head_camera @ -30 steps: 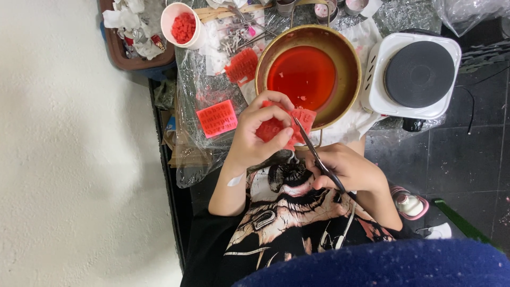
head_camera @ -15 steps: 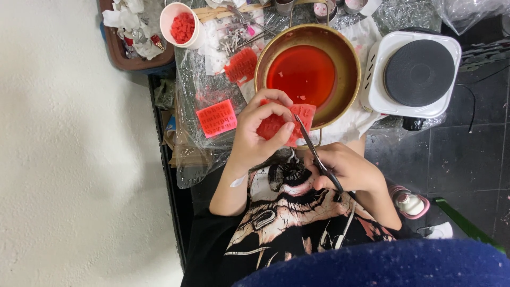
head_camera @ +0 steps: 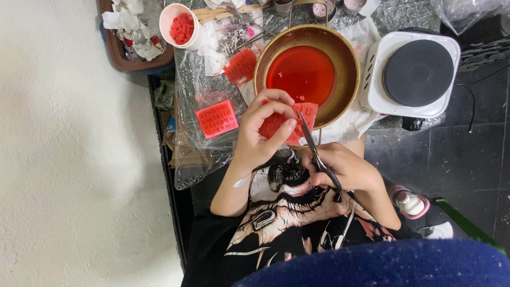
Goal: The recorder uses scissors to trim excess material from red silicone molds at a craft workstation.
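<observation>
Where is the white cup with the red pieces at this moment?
In the head view the white cup stands at the top left, on the table's far side, between the brown tray on its left and the brass bowl further right.

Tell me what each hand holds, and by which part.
Left hand pinches a red sheet by its lower left edge. Right hand grips scissors by the handles.

red wax sheet (head_camera: pixel 281 123) — brass-gold bowl (head_camera: pixel 348 64)
</observation>
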